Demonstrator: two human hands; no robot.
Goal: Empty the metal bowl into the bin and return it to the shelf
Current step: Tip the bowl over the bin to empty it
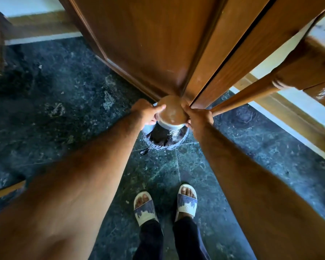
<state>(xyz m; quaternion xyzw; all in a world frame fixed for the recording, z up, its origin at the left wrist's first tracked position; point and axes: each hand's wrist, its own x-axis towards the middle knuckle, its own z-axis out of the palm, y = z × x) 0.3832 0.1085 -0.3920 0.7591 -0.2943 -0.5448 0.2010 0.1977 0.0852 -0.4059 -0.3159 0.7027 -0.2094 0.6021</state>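
The metal bowl (171, 112) is tipped over, its shiny underside facing me and mirroring the brown wood. My left hand (147, 113) grips its left rim and my right hand (197, 117) grips its right rim. White grains spill from the bowl's lower edge. Directly below it stands the bin (165, 137), lined with a dark bag, on the dark floor. The bowl hides the bin's far rim. No shelf is in view.
A wooden door (158, 44) and its frame (223, 53) rise just behind the bin. A wooden furniture leg (251, 92) slants in from the right. My feet in white sandals (165, 205) stand on the dark green stone floor (64, 113).
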